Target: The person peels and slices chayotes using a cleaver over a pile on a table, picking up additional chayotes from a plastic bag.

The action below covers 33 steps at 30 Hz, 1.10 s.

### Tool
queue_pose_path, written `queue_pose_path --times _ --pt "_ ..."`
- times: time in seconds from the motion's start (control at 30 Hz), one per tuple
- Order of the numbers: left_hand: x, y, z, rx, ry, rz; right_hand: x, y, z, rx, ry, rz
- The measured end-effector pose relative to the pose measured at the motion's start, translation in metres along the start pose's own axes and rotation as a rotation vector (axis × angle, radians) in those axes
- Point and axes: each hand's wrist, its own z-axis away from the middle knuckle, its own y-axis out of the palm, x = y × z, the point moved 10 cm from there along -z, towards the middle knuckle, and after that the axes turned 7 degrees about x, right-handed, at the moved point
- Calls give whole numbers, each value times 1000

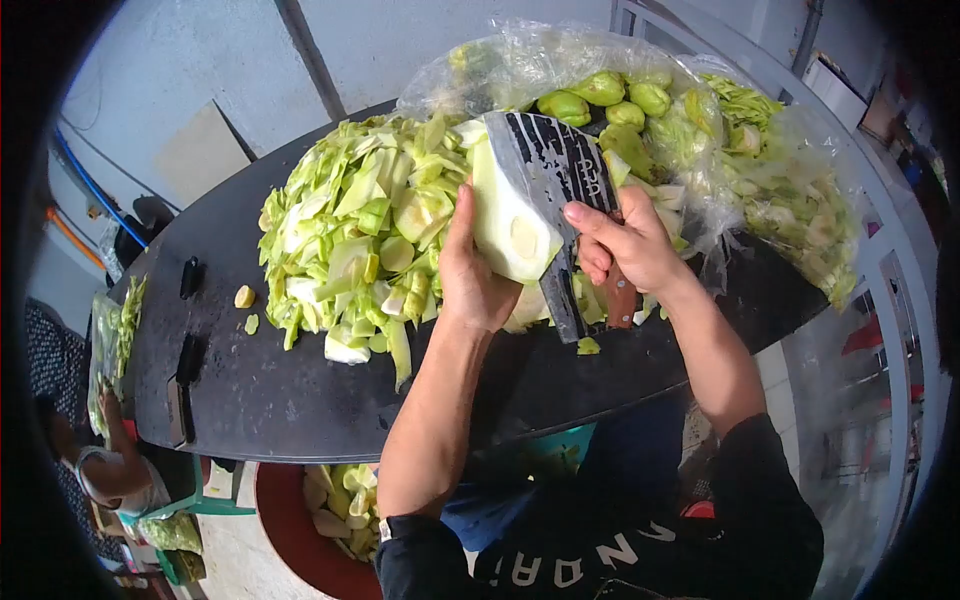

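Black short-sleeved shirt with white lettering (560, 568), worn by the person, nearest my camera. Left hand (474, 268): fingers curled around one large, smooth, pale-green peeled vegetable (502, 215), held above the table. Right hand (630, 240): fingers closed on the reddish-brown wooden handle of one broad knife with a worn black-and-silver blade (560, 165), which stands against the vegetable's right side. Table, black, curved edge (270, 405): I list one large heap of light-green peelings and slices (345, 225), left of the vegetable; beyond the right hand, several whole green pear-shaped vegetables (602, 88). Below the table, I see one reddish-brown tub (272, 512) holding pale pieces (345, 500).
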Motion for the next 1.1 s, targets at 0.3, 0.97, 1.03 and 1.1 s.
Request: queue_pose_path --times 0.3,0.97,1.03,1.1 --pt "-5 4 -1 60 5 -21 2 9 -5 70 77 -37" --pt "-110 -46 24 -142 696 -101 47 130 43 -73 -522 1506" --pt "-112 -43 23 -77 717 -75 45 135 42 -72 -543 1551" --pt "-115 -46 27 -108 756 -81 45 138 43 -63 -578 1556"
